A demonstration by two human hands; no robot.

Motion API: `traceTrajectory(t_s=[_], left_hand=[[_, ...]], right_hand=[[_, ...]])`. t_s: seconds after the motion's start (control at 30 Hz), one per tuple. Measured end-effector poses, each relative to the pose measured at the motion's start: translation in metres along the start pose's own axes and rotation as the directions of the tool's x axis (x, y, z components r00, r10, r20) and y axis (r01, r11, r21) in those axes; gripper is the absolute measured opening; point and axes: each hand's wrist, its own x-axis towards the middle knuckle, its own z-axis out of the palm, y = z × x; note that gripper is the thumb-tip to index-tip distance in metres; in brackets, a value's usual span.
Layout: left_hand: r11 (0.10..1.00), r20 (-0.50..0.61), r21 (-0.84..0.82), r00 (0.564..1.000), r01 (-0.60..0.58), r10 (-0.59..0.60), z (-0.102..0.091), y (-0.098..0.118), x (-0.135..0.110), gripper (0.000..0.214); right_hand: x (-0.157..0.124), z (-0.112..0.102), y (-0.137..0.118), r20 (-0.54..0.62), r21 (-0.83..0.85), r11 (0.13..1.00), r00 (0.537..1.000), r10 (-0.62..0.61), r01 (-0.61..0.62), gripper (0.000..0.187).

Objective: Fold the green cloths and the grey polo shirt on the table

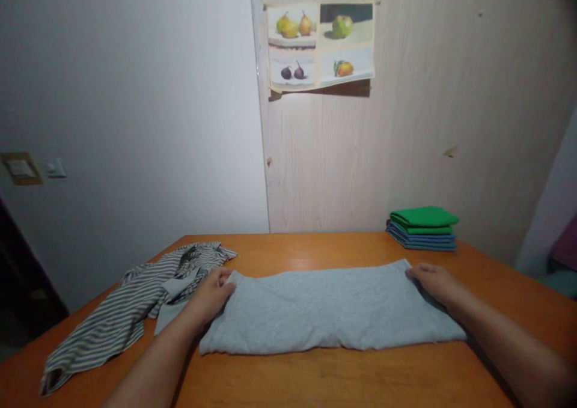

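Now | left hand (216, 291), right hand (433, 280): pinching grey cloth (333, 312) | striped garment (121, 306) leftward | stack (424, 229) rightward

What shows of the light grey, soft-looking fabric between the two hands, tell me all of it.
The light grey, faintly mottled, soft-looking fabric forms a wide band, broader along its near edge, and appears folded. Its surface is lightly wrinkled, its near edge slightly wavy. It stretches sideways over the orange-brown, wood-like table. The person's bare left hand grips its far left corner; the bare right hand holds its far right corner.
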Motion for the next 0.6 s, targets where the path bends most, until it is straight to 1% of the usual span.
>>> traceTrajectory(t_s=[0.07, 0.2, 0.33, 0.5, 0.6], left_hand=[[1.000, -0.004, -0.009, 1.000, -0.011, 0.011, 0.003, 0.003, -0.001, 0.036], [1.000, -0.031, -0.029, 1.000, 0.006, -0.007, 0.005, 0.007, -0.003, 0.034], [0.996, -0.012, -0.084, 1.000, 0.026, -0.027, 0.004, 0.007, -0.006, 0.039], [0.985, 0.007, -0.169, 0.999, 0.032, -0.031, 0.000, 0.015, -0.011, 0.043], [0.956, 0.024, -0.287, 0.998, 0.059, -0.054, -0.003, 0.026, -0.015, 0.038]], right_hand=[[-0.001, 0.000, -0.001, -0.032, -0.025, 1.000, 0.999, -0.012, 0.011, 0.022], [0.000, 0.000, 0.000, -0.072, -0.065, 0.998, 0.997, -0.032, 0.027, 0.021], [-0.001, 0.001, 0.003, -0.048, -0.045, 0.999, 0.999, 0.008, -0.010, 0.020], [-0.008, -0.004, -0.005, 0.046, 0.146, 0.982, 0.992, 0.115, -0.120, 0.014], [-0.013, -0.012, -0.019, 0.074, 0.295, 0.941, 0.986, 0.151, -0.166, 0.009]])
